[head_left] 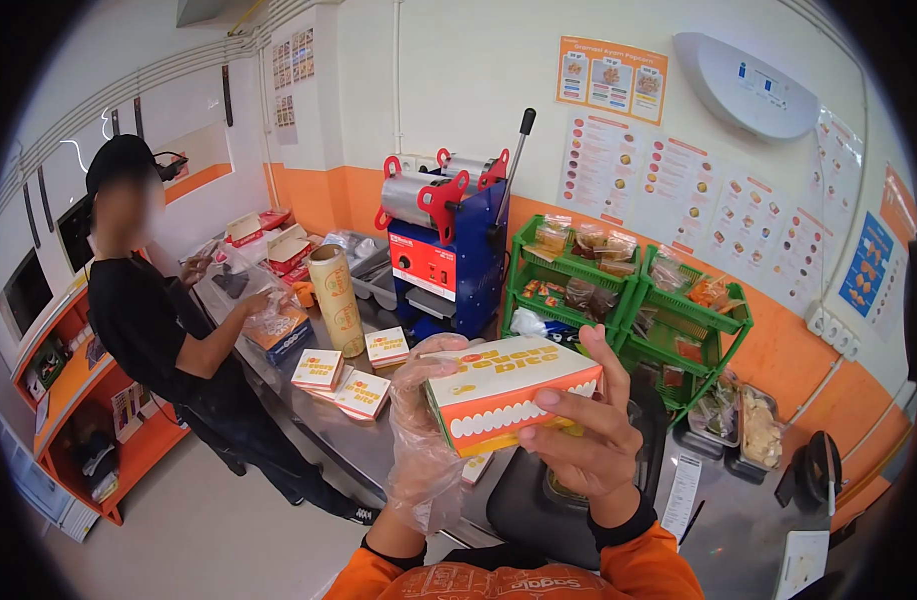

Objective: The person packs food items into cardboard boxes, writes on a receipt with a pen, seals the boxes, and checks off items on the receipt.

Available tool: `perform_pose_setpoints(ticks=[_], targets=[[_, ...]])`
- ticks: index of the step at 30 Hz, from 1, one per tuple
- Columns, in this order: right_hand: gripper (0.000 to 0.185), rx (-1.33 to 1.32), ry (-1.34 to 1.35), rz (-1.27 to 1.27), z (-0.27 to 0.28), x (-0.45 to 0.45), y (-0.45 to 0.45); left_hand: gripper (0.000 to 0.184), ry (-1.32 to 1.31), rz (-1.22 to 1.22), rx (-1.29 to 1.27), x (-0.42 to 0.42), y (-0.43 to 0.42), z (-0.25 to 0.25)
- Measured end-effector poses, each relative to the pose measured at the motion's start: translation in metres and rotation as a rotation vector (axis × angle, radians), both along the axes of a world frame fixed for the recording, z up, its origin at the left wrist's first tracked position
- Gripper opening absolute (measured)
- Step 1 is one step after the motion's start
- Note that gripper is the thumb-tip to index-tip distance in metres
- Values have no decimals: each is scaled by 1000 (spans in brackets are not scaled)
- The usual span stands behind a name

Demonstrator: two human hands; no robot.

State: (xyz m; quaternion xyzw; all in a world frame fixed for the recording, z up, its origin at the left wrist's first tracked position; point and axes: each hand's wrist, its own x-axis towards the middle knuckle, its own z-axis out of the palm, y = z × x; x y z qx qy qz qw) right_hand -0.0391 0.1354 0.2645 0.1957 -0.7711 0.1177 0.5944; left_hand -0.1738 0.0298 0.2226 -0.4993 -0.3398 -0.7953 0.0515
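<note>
A food carton (509,375) with a white lid, yellow lettering and a row of cartoon teeth on its orange side is held up in front of me, closed and slightly tilted. My left hand (419,430), in a clear plastic glove, grips its left end. My right hand (597,455) is bare, with fingers on the front side and right end. Below the carton lies a dark tray (524,515) on the steel counter. Small printed cartons (364,394) sit to the left of my gloved hand, some stacked. A printed receipt (679,495) lies right of the tray.
A blue and red cup sealing machine (434,265) stands at the back. Beside it are green racks (629,300) of packets and a tall roll (336,300). A co-worker (149,320) handles plastic at left. Food trays (757,430) stand at right.
</note>
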Motion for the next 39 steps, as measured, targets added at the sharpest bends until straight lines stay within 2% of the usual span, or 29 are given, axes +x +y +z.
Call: perform_pose_setpoints(ticks=[2,4,10,13,14,16,18,20,22,25,26,29,30,33,34,35,37,39], targets=[[26,-9,-25,-16,0,-5,-3,78,-71,-51,-7,2,-7,2],[27,-19,-46,-2,4,-8,-7,80,-13,-19,-9,-5,-8,0],[36,148,-62,-18,9,-23,-5,81,-31,52,-95,-17,-26,3],[34,150,44,45,5,-43,-9,82,-47,80,-139,-23,-34,1],[31,28,11,77,7,-46,-15,83,-53,96,-162,-25,-36,0],[27,-217,-54,143,12,-49,-27,85,-195,-52,-154,-27,-41,1],[50,-16,-72,159,13,-55,-20,86,-257,-128,-160,-34,-46,0],[60,-13,-111,238,7,-62,-15,86,-245,-136,-175,-44,-49,-3],[57,-212,-167,378,-5,-71,-14,86,-233,-128,-189,-51,-52,-1],[32,21,70,358,-8,-92,-14,86,-259,-151,-198,-57,-54,-2],[33,-88,-65,420,-7,-85,-17,86,-272,-165,-200,-59,-55,-3],[39,-342,-129,385,-8,-86,-30,90,-215,-132,-178,-63,-53,-7],[43,-351,-191,336,-7,-85,-32,91,-211,-141,-164,-65,-53,-10],[47,-480,-180,406,-26,-94,-36,95,-311,-173,-110,-62,-55,-15],[51,-468,-192,436,-33,-95,-36,96,-416,-198,-85,-56,-56,-14],[52,-572,-221,524,-37,-96,-39,98,-519,-221,-62,-49,-57,-11],[53,-786,-270,697,-46,-95,-43,97,-540,-157,-96,-41,-57,-7],[54,-960,-398,741,-61,-94,-39,96,-536,-122,-118,-41,-55,-23]])
